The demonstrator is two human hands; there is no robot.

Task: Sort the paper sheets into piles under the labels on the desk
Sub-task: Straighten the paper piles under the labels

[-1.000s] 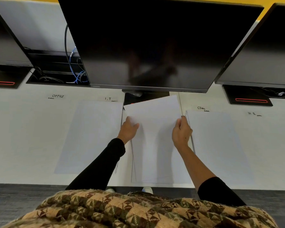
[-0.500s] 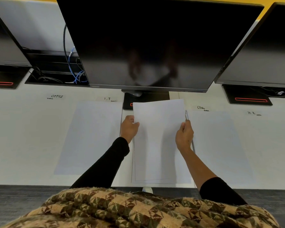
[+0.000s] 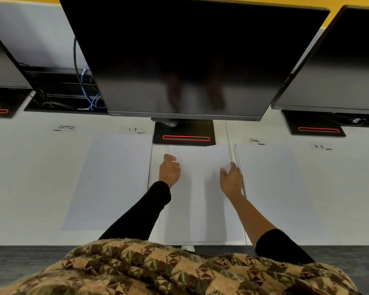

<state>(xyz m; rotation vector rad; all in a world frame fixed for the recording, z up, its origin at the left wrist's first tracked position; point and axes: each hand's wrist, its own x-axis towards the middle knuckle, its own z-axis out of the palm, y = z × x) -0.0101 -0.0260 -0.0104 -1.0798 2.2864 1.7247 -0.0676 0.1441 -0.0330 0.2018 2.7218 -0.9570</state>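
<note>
A white paper sheet point(image 3: 200, 188) lies nearly flat over the middle stack point(image 3: 157, 209) in front of the monitor base. My left hand point(image 3: 169, 170) grips the sheet's left edge with curled fingers. At the right edge, my right hand point(image 3: 231, 179) holds it, thumb on top. One paper pile point(image 3: 113, 179) sits below the I.T label point(image 3: 133, 130), and another pile point(image 3: 271, 184) below the Clinic label point(image 3: 254, 140). The OFFICE label point(image 3: 66, 127) and H.R label point(image 3: 320, 146) have bare desk below them.
A large dark monitor point(image 3: 190, 60) hangs over the back of the white desk point(image 3: 30, 177), its black base point(image 3: 184, 133) just beyond the middle stack. More monitors stand left and right. Cables point(image 3: 90, 99) lie at the back left. The desk's front edge is near my patterned wrap.
The sheet was lifted and tilted up toward me; now it has come down flat over the middle stack. Both hands lowered with it and stayed on its side edges.
</note>
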